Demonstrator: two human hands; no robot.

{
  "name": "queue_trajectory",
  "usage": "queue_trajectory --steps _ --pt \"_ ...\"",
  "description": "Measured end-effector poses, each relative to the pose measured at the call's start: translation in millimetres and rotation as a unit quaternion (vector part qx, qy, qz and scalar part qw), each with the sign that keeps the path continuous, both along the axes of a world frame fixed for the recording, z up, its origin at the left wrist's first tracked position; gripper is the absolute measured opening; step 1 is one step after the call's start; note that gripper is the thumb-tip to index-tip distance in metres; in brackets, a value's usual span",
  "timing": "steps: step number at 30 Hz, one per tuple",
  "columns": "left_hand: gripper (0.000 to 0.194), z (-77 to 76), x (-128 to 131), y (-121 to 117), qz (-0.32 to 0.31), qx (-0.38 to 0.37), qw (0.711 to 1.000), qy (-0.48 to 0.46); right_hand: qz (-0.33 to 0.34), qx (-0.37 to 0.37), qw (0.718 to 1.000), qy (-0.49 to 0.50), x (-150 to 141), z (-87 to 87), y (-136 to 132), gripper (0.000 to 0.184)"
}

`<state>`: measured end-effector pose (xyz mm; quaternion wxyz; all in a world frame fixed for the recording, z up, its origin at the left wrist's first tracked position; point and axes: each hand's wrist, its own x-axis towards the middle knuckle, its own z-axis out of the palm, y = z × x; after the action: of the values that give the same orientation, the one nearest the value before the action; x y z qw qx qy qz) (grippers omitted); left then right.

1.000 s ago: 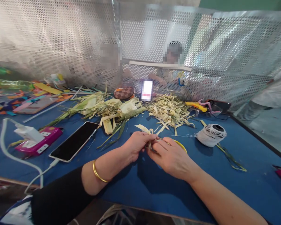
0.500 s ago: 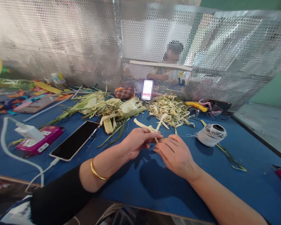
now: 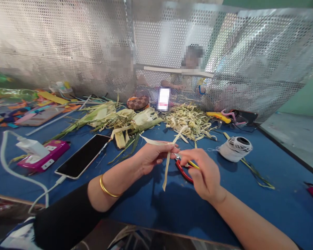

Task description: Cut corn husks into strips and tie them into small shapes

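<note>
Strips of pale corn husk (image 3: 166,172) are pinched between the thumb and fingers of my left hand (image 3: 148,157). One strip sticks out to the left, one rises toward the back, and one hangs below the fingers. In my right hand (image 3: 206,173) is a pair of small pliers (image 3: 183,171) with red and yellow handles. Their metal tip sits right beside my left fingertips; whether the jaws touch the husk I cannot tell. Behind my hands lies a heap of curled husk strips (image 3: 190,121).
Larger husk leaves (image 3: 104,116) lie left of the heap. A spool of white thread (image 3: 234,150) stands at right. A phone (image 3: 83,156) and a magenta power strip (image 3: 58,149) occupy the left. A perforated metal screen (image 3: 169,38) closes off the back, with people behind it.
The pliers now show in my right hand, which has turned and moved slightly right, away from the husk. A husk strip now hangs below my left fingers.
</note>
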<state>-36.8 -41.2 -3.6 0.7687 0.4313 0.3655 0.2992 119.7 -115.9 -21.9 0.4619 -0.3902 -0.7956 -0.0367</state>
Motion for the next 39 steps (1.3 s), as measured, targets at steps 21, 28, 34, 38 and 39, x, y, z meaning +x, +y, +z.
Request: queue_trajectory --steps 21,28,34,38,39 --pt "0.022 -15.1 6 -1 0.022 0.124 0.989 0.077 -0.092 -0.335 0.938 0.019 6 7.0 10 0.03" --pt "0.021 -13.2 3 3 -0.011 0.073 0.996 0.048 -0.014 -0.468 0.872 0.145 11 14.7 12 0.033" --pt "0.041 -8.5 0 2 -0.118 0.082 0.987 0.068 -0.017 -0.444 0.811 0.38 13 7.2 20 0.036" --pt "0.04 -10.0 2 -4 -0.135 0.119 0.979 0.096 -0.04 -0.419 0.819 0.39 8 1.6 21 0.04" --pt "0.036 -9.8 3 -6 -0.127 0.131 0.978 0.103 -0.048 -0.414 0.827 0.377 7 0.4 21 0.041"
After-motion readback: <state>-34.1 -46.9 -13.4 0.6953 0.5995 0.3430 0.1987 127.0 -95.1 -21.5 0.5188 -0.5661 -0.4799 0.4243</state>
